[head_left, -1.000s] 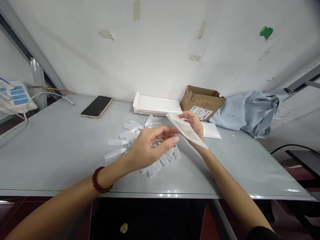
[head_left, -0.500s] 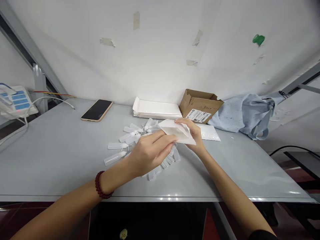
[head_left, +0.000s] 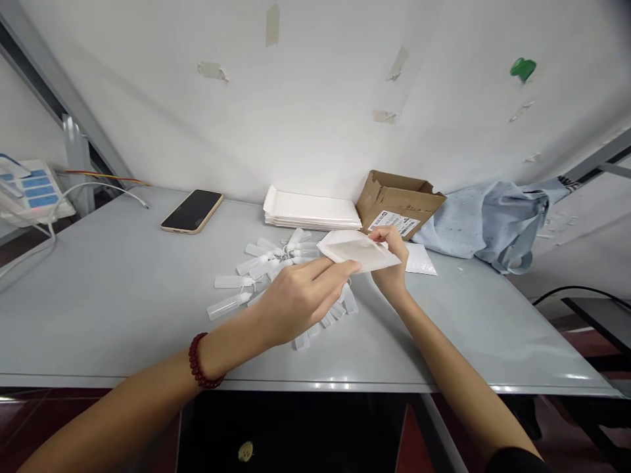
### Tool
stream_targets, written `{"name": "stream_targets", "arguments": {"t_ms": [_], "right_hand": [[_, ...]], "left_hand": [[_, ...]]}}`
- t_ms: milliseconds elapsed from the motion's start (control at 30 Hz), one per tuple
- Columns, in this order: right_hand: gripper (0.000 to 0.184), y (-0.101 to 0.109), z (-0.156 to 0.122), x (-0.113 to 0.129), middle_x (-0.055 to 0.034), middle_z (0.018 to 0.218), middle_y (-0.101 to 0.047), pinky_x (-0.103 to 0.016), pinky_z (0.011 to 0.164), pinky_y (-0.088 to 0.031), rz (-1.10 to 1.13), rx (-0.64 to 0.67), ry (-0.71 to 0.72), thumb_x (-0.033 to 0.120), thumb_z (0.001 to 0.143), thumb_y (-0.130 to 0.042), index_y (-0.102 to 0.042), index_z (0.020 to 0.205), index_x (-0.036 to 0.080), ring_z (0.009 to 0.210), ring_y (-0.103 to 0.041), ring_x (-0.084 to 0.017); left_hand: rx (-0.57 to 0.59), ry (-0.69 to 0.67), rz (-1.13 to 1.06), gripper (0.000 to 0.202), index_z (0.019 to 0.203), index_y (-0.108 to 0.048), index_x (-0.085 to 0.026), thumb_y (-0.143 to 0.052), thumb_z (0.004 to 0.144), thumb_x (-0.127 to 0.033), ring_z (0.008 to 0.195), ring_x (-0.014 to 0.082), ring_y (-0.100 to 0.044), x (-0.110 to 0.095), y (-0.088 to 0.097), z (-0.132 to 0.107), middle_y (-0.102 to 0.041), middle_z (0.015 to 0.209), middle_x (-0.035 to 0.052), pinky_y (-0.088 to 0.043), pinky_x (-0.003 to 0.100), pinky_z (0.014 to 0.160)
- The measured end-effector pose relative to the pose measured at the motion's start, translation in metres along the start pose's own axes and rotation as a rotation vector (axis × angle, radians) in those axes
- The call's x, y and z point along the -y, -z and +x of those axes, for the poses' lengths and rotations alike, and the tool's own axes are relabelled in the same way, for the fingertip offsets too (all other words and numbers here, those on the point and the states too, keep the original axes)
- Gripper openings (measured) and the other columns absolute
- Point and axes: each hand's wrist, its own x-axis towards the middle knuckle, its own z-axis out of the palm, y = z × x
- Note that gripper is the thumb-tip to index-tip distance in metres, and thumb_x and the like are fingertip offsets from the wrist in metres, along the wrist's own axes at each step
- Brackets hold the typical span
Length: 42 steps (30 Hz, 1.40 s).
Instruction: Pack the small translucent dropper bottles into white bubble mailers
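Observation:
Above the table, a white padded envelope (head_left: 359,253) is held between both hands, its mouth gaping and facing me. My left hand (head_left: 298,295) pinches its near edge, fingers stretched along it. At the far right edge, my right hand (head_left: 393,266) grips the envelope with thumb and fingers. Under and to the left of my left hand lie several small clear plastic dropper bottles (head_left: 229,306) in a loose pile, partly hidden by the hand. Another white envelope (head_left: 420,260) rests flat on the table behind my right hand.
A stack of white envelopes (head_left: 313,209) lies against the wall, beside an open cardboard box (head_left: 401,203). Right of the box is a light blue cloth bag (head_left: 486,220). A phone (head_left: 192,211) lies at the back left, near a white cable (head_left: 93,185) and power strip (head_left: 37,190).
The envelope has moved slightly right and its mouth shows wider. My right hand's fingers have shifted towards its far right edge. The whole view has tilted a little.

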Motion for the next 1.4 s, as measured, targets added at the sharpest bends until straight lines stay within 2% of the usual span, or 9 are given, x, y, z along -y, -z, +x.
{"name": "stream_targets", "arguments": {"t_ms": [267, 500, 767, 900, 1000, 1100, 1167, 1300, 1400], "right_hand": [[0.024, 0.005, 0.002, 0.005, -0.0021, 0.08, -0.063, -0.037, 0.07, -0.046, -0.087, 0.016, 0.173, 0.007, 0.075, -0.05, -0.064, 0.081, 0.025, 0.078, -0.056, -0.021], [0.025, 0.008, 0.003, 0.004, -0.0018, 0.082, -0.063, -0.04, 0.075, -0.046, -0.01, 0.019, 0.058, 0.012, 0.077, -0.051, -0.069, 0.081, 0.028, 0.082, -0.056, -0.021], [0.024, 0.009, 0.006, 0.011, -0.001, 0.081, -0.062, -0.032, 0.065, -0.046, 0.086, 0.176, 0.063, 0.012, 0.078, -0.055, -0.072, 0.081, 0.028, 0.077, -0.059, -0.017], [0.027, 0.009, 0.006, 0.012, -0.0003, 0.08, -0.062, -0.029, 0.062, -0.045, 0.102, 0.166, 0.095, 0.009, 0.078, -0.056, -0.074, 0.082, 0.029, 0.073, -0.058, -0.015], [0.024, 0.013, 0.009, 0.009, -0.0001, 0.081, -0.063, -0.029, 0.064, -0.046, 0.124, 0.147, 0.051, 0.012, 0.077, -0.06, -0.075, 0.083, 0.03, 0.075, -0.059, -0.015], [0.02, 0.019, 0.013, 0.003, -0.0002, 0.082, -0.064, -0.03, 0.067, -0.047, 0.159, 0.124, -0.011, 0.017, 0.077, -0.063, -0.075, 0.083, 0.031, 0.078, -0.059, -0.016], [0.017, 0.023, 0.017, -0.002, -0.0004, 0.083, -0.064, -0.032, 0.069, -0.048, 0.196, 0.115, -0.043, 0.02, 0.078, -0.064, -0.075, 0.083, 0.032, 0.08, -0.06, -0.017], [0.017, 0.026, 0.02, -0.012, 0.0004, 0.084, -0.064, -0.033, 0.072, -0.048, 0.32, 0.112, -0.091, 0.022, 0.079, -0.065, -0.075, 0.086, 0.033, 0.081, -0.06, -0.016], [0.017, 0.026, 0.02, -0.017, 0.0002, 0.088, -0.066, -0.033, 0.073, -0.049, 0.39, 0.144, -0.101, 0.021, 0.079, -0.065, -0.075, 0.086, 0.033, 0.083, -0.06, -0.016]], "left_hand": [[-0.043, 0.029, 0.0, 0.025, 0.112, -0.055, -0.013, -0.044, 0.09, -0.01, 0.068, 0.0116, -0.059, 0.006, -0.003, -0.001, -0.066, 0.081, 0.0038, -0.049, 0.025, 0.061], [0.009, 0.058, 0.032, 0.031, 0.12, -0.052, -0.013, -0.042, 0.09, -0.012, 0.059, 0.0101, -0.057, 0.001, -0.003, -0.001, -0.066, 0.076, 0.0022, -0.046, 0.022, 0.054], [0.247, 0.194, 0.151, 0.04, 0.124, -0.052, -0.02, -0.045, 0.085, -0.016, 0.042, 0.0113, -0.047, 0.0, 0.002, 0.002, -0.053, 0.052, -0.0049, -0.033, 0.021, 0.043], [0.398, 0.273, 0.263, 0.042, 0.124, -0.051, -0.022, -0.044, 0.083, -0.015, 0.043, 0.0144, -0.051, 0.0, 0.004, 0.003, -0.056, 0.053, -0.0034, -0.03, 0.023, 0.042], [0.436, 0.319, 0.38, 0.036, 0.118, -0.055, -0.018, -0.044, 0.084, -0.017, 0.041, 0.0158, -0.052, 0.001, 0.003, 0.005, -0.055, 0.05, -0.0015, -0.027, 0.022, 0.04], [0.395, 0.33, 0.431, 0.027, 0.105, -0.061, -0.013, -0.043, 0.086, -0.017, 0.043, 0.0159, -0.055, 0.002, 0.002, 0.005, -0.058, 0.052, 0.0014, -0.029, 0.022, 0.04], [0.297, 0.308, 0.435, 0.025, 0.101, -0.062, -0.012, -0.041, 0.088, -0.017, 0.044, 0.0147, -0.055, 0.002, 0.002, 0.005, -0.06, 0.054, 0.0019, -0.031, 0.022, 0.041], [0.094, 0.193, 0.406, 0.028, 0.105, -0.061, -0.011, -0.038, 0.091, -0.018, 0.045, 0.0121, -0.056, -0.001, 0.001, 0.003, -0.062, 0.057, 0.0009, -0.034, 0.021, 0.039], [0.072, 0.109, 0.35, 0.029, 0.11, -0.058, -0.008, -0.036, 0.093, -0.017, 0.048, 0.012, -0.058, -0.004, 0.001, 0.002, -0.064, 0.061, 0.0014, -0.04, 0.022, 0.041]]}}
